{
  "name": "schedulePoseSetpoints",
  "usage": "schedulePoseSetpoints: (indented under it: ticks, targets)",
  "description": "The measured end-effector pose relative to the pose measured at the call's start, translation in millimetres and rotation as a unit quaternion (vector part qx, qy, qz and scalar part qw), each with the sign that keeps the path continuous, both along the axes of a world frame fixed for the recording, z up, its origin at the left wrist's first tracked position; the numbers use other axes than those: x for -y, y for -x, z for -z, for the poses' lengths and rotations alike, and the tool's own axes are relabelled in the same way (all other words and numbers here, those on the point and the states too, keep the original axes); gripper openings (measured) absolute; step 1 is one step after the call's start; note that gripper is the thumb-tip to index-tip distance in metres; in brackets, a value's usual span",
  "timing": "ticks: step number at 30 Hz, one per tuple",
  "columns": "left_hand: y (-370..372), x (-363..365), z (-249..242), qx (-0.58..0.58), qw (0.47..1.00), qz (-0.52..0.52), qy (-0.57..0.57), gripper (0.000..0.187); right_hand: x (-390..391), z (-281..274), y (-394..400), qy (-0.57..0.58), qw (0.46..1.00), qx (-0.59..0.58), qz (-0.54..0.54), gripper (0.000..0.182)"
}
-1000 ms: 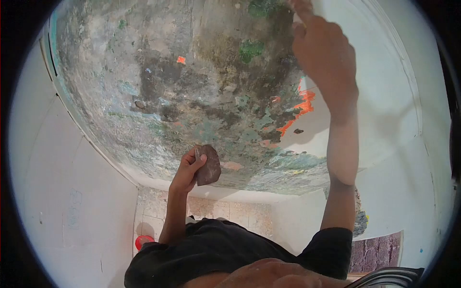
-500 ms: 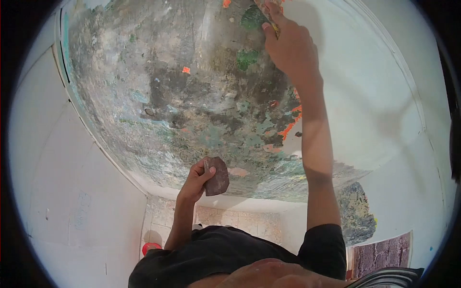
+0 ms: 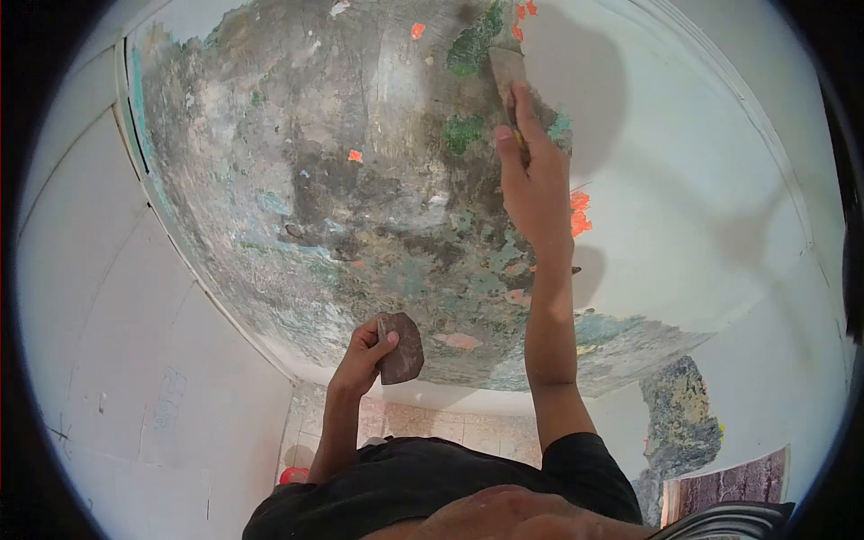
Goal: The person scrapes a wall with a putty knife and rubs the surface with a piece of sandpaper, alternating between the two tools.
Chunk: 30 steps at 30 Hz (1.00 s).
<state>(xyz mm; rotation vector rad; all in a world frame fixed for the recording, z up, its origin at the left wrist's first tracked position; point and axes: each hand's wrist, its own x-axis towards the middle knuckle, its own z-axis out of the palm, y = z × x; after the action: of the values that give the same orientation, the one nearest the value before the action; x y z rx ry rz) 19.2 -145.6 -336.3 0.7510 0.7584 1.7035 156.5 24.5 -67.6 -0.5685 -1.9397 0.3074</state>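
Note:
My right hand (image 3: 540, 193) is closed round the handle of a putty knife (image 3: 508, 72), arm stretched up the wall. The blade points upward, overlapping the border between the stripped grey-green wall (image 3: 360, 207) and the smooth white coat (image 3: 693, 135). Low in front of my body, my left hand (image 3: 360, 358) pinches a flat brown piece (image 3: 402, 349) with angled corners, like folded sandpaper, the thumb across its face. Orange flecks (image 3: 580, 214) show along the white coat's edge beside my right forearm.
A white panelled surface (image 3: 117, 315) runs down the left side. Below the wall lies a tiled floor (image 3: 432, 423), with a red object (image 3: 293, 475) near my left elbow. At lower right are a rough dark patch (image 3: 679, 418) and a purplish brick-patterned panel (image 3: 733, 481).
My right hand and the putty knife have come down and slightly left, bringing the blade into view. The left hand still holds the brown piece, slightly lower. The view has shifted a little.

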Motion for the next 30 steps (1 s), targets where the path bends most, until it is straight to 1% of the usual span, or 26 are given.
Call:
schedulePoseSetpoints:
  ticks: [2, 5, 8, 11, 14, 16, 17, 20, 24, 26, 29, 30]
  targets:
    - [1, -2, -4, 0.009, 1.000, 0.007, -0.007, 0.026, -12, -3, 10, -0.045, 0.999, 0.006, 0.010, 0.049]
    - [3, -7, -2, 0.015, 1.000, 0.010, -0.005, 0.024, -11, -20, 16, 0.010, 1.000, 0.008, 0.020, 0.048]
    - [9, -13, 3, 0.017, 1.000, 0.018, -0.010, 0.023, -2, -24, 9, 0.035, 0.999, 0.013, 0.019, 0.048]
    - [10, -14, 0, 0.005, 1.000, 0.017, -0.004, 0.025, -11, -17, 14, -0.002, 0.999, 0.008, 0.032, 0.048]
    - [13, -25, 3, -0.006, 1.000, 0.019, -0.002, 0.026, -18, -18, 23, -0.056, 0.997, -0.023, 0.039, 0.048]
    - [15, -24, 7, -0.008, 1.000, 0.030, 0.001, 0.024, -11, -14, 15, -0.017, 0.999, -0.007, 0.028, 0.048]
    - [14, -24, 0, -0.009, 0.999, 0.037, -0.003, 0.021, -8, -14, 12, -0.002, 1.000, 0.001, 0.022, 0.048]
    - [10, -31, -9, -0.012, 0.999, 0.041, -0.007, 0.019, -16, -27, 19, -0.057, 0.998, -0.025, 0.001, 0.048]
    - [2, -33, -14, 0.006, 0.999, 0.042, -0.012, 0.018, -13, -29, 14, -0.043, 0.999, -0.013, 0.007, 0.048]
    - [1, -33, -10, -0.003, 0.999, 0.040, -0.010, 0.018, -13, -25, 14, -0.032, 0.999, -0.015, -0.001, 0.049]
    - [0, -37, -9, -0.007, 0.999, 0.048, -0.011, 0.018, -12, -30, 20, -0.053, 0.998, -0.001, 0.031, 0.049]
    - [-2, -36, -8, -0.007, 0.998, 0.054, -0.011, 0.018, -8, -26, 16, -0.027, 0.999, 0.009, 0.030, 0.049]
